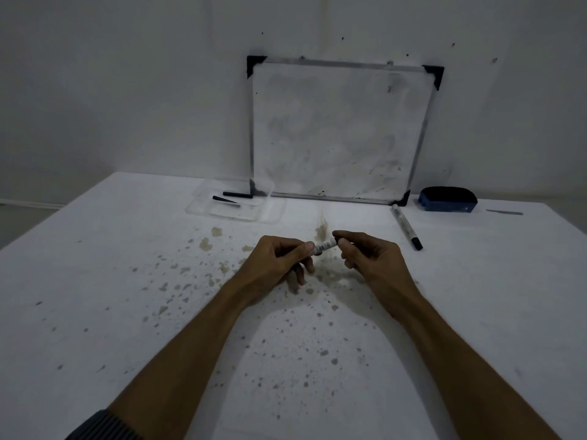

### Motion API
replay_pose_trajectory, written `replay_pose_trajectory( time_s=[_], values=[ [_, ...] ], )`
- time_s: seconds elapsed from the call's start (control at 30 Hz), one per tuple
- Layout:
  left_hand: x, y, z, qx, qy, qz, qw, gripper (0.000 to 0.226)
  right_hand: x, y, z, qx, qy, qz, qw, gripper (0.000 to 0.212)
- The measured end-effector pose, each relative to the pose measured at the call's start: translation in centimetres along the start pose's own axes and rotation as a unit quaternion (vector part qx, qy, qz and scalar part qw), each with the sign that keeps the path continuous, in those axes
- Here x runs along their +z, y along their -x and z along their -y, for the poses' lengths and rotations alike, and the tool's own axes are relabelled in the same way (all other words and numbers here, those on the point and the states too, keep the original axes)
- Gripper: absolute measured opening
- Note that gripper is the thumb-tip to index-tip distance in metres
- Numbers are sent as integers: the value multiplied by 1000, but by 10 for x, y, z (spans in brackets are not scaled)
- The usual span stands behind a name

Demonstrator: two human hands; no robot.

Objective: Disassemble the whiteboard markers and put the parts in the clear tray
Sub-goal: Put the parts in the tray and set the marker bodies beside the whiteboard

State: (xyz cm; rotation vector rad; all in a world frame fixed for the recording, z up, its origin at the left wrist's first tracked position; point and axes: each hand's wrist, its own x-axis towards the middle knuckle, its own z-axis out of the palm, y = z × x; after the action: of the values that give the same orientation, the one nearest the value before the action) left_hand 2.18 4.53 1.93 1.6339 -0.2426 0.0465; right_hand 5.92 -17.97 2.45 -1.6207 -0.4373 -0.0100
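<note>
My left hand (286, 258) grips the body of a white whiteboard marker (324, 246) above the middle of the table. My right hand (365, 255) pinches the marker's right end with thumb and fingertips; that end is hidden by the fingers. A second whole marker (406, 225) with a black cap lies on the table to the right, in front of the whiteboard. The clear tray (273, 214) sits at the back, left of centre, and holds two black marker parts (226, 200).
A small whiteboard (340, 128) leans on the wall at the back. A blue eraser (448, 200) rests at the back right, with a thin grey strip (505, 212) beyond it. The white table (127, 281) is speckled with brown stains.
</note>
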Motion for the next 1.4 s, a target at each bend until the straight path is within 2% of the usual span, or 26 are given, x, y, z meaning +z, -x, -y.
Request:
replay_pose_trajectory(
  time_s=[0.17,0.27,0.37,0.5,0.67,0.83,1.07,1.1,1.17,1.27,1.33,1.4],
  values=[
    [3,-1,3,-14,-39,9,999,24,-11,5,3,22,59,42,997,25],
    [16,-3,-2,-28,-65,0,997,29,-5,6,8,3,80,-19,997,26],
    [31,-8,-12,-53,-60,-14,997,33,6,10,19,16,66,-85,994,39],
    [39,-6,-23,-78,25,-22,996,29,2,27,34,73,57,-141,986,34],
    [56,1,-38,-84,111,-9,990,25,0,62,40,124,81,-122,981,40],
    [80,-6,-50,-94,80,4,992,23,-3,79,45,90,190,-141,967,35],
    [121,-38,-57,-111,14,58,992,26,-42,76,39,131,240,-180,945,33],
    [126,-45,-55,-107,-11,63,992,28,-50,72,37,140,237,-177,945,32],
    [130,-59,-47,-76,-135,58,986,37,-70,61,34,151,232,-173,945,30],
    [121,-78,-17,-8,-362,2,932,49,-106,36,32,157,240,-192,939,28],
    [112,-83,5,-2,-455,-9,891,57,-126,16,29,156,254,-207,932,26],
    [107,-86,21,-1,-501,-2,866,60,-139,-3,22,161,268,-214,925,26]
  ],
)
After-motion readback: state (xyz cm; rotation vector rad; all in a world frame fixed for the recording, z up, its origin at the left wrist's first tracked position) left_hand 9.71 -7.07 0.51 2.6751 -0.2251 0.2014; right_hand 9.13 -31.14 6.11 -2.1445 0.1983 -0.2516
